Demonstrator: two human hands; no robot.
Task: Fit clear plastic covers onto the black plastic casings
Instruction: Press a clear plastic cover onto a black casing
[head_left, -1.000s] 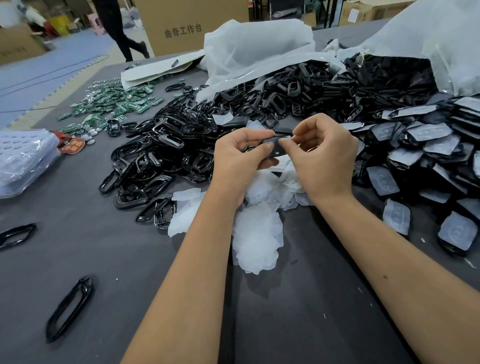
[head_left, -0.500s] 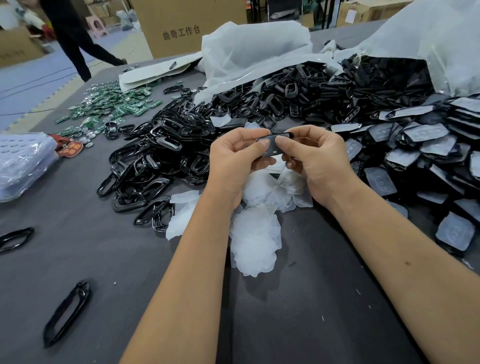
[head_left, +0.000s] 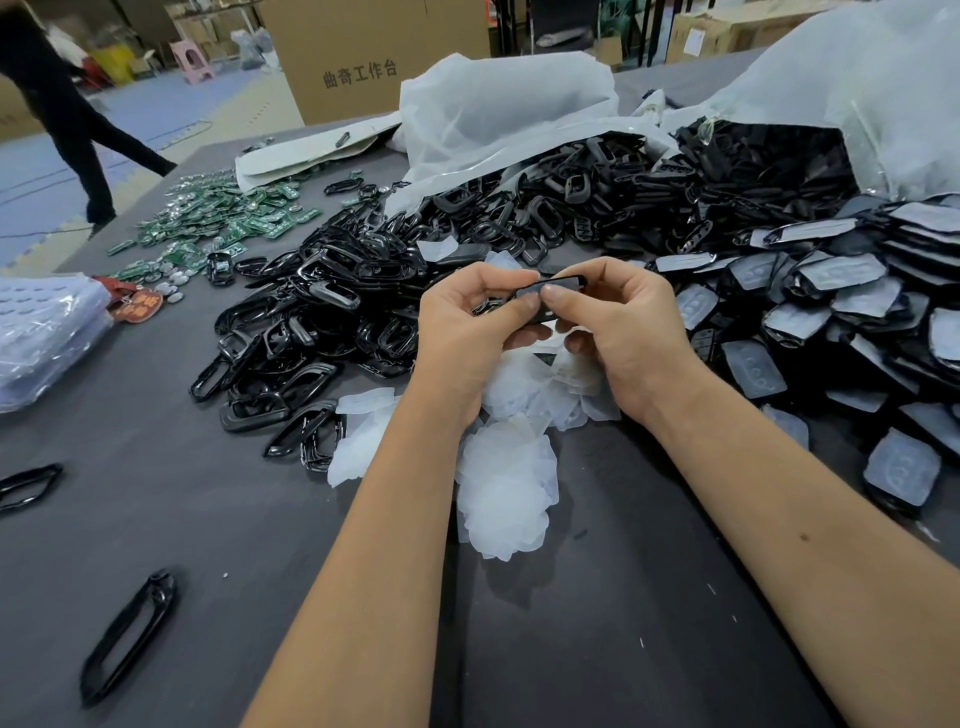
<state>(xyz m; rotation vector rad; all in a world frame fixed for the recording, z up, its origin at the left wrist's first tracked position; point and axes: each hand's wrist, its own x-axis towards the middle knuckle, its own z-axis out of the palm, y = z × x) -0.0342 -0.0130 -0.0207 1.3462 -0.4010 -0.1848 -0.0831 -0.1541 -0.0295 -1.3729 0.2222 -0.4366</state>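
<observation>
My left hand (head_left: 467, 332) and my right hand (head_left: 618, 332) both grip one black plastic casing (head_left: 558, 285) above the table, thumbs pressed on its face where a clear cover sits. Under my hands lies a heap of loose clear plastic covers (head_left: 506, 483). A big pile of empty black casings (head_left: 332, 312) spreads to the left and behind. At the right are several casings with covers fitted (head_left: 841, 291).
Two single black casings (head_left: 127, 636) lie near the front left on the grey table (head_left: 597, 649). Green circuit boards (head_left: 218, 223) are at the far left, a plastic-wrapped stack (head_left: 41, 338) at the left edge, white bags (head_left: 498, 119) behind. A person walks on the floor beyond.
Both hands have turned the casing a little and shifted their thumbs onto its face. The person in the background has walked further left.
</observation>
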